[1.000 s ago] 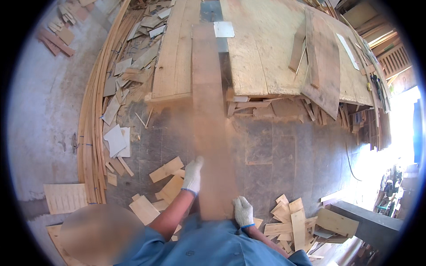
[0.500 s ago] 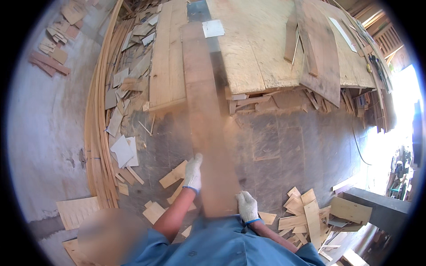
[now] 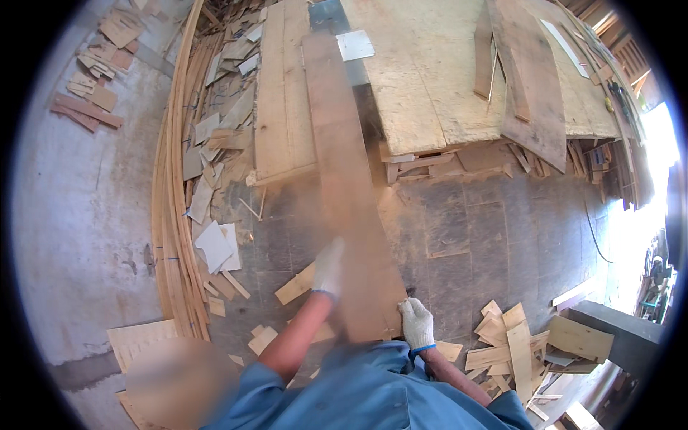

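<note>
A long reddish-brown wooden board [image 3: 351,179] runs from my waist out onto a wood-topped worktable [image 3: 416,79]. Its near end is against the front of my blue shirt, and its far part rests on the tabletop. My left hand [image 3: 331,266], in a white knit glove, holds the board's left edge; it is somewhat blurred and its fingertips are hidden. My right hand [image 3: 417,322], gloved alike, grips the right edge close to the near end. Beside the board, a dark strip [image 3: 368,107] is set in the tabletop, with a white sheet [image 3: 356,45] lying over it.
Wider panels [image 3: 530,93] lie on the table's right side. Long wooden strips [image 3: 174,215] and scattered offcuts [image 3: 215,247] line the left. More offcuts [image 3: 517,351] are heaped on the floor at the right, near a grey beam [image 3: 620,326]. A pale wall [image 3: 93,215] stands at far left.
The whole view has shifted, so the scene appears farther right. The board and both hands have moved slightly forward, with both hands still on its edges.
</note>
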The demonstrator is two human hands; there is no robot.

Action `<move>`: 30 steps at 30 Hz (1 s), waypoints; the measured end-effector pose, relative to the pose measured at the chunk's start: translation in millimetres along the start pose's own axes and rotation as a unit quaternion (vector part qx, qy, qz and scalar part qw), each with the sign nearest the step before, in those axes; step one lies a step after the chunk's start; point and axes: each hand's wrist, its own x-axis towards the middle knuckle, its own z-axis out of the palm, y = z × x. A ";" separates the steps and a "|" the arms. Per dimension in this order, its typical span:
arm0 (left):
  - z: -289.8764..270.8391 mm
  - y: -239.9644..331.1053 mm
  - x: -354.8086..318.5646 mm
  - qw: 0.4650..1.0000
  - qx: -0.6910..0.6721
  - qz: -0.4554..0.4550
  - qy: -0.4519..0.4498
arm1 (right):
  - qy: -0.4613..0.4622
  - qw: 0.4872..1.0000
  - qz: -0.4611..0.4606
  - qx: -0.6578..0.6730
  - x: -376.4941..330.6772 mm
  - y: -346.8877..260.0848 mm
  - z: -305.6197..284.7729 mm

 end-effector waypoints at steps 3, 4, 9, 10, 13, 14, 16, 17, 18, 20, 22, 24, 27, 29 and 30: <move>3.7 11.9 7.3 0.999 0.045 0.005 0.008 | -0.001 1.000 0.002 -0.006 11.3 -2.3 0.5; 4.4 18.9 8.0 0.999 0.041 -0.006 0.002 | 0.004 0.999 0.033 -0.005 14.4 -8.6 1.4; -6.2 24.4 37.6 0.997 0.022 -0.032 -0.064 | 0.006 1.000 0.007 -0.025 35.7 -11.3 9.1; -7.4 24.1 44.7 0.996 0.013 -0.035 -0.078 | 0.006 1.000 0.004 -0.024 40.0 -14.3 10.2; -5.4 24.8 60.5 0.995 -0.025 -0.036 -0.087 | 0.012 1.000 0.005 -0.026 51.0 -29.6 10.9; -5.7 25.6 65.0 0.995 -0.030 -0.037 -0.087 | 0.012 1.000 0.000 -0.026 55.0 -34.3 11.6; -1.7 38.3 65.6 0.996 -0.029 -0.032 -0.077 | 0.017 0.999 -0.006 -0.028 60.1 -40.1 12.4; -0.5 44.2 65.1 0.997 -0.025 -0.025 -0.065 | 0.024 1.000 0.000 -0.017 62.7 -40.8 15.2; 1.1 51.6 66.3 0.998 -0.022 -0.022 -0.063 | 0.032 0.999 0.006 -0.005 66.3 -39.7 19.2; 1.0 65.4 70.6 0.997 -0.014 -0.024 -0.070 | 0.036 0.997 -0.046 -0.044 77.7 -30.7 24.5; -2.7 61.0 82.3 0.997 -0.009 -0.032 -0.069 | 0.019 0.976 -0.160 -0.145 87.8 -24.5 26.0; -1.7 49.8 102.8 0.998 -0.003 -0.036 -0.056 | 0.032 0.996 -0.054 -0.061 88.8 -43.1 28.9; 7.5 49.9 114.1 1.000 0.010 0.005 -0.009 | 0.032 0.999 -0.003 -0.011 100.6 -54.1 32.0; 5.5 43.9 130.9 0.999 0.038 -0.008 -0.020 | 0.034 0.999 -0.007 -0.012 108.2 -52.6 35.0; 5.5 38.6 140.7 0.999 0.043 -0.004 -0.017 | 0.038 0.999 -0.012 -0.016 112.8 -51.4 37.6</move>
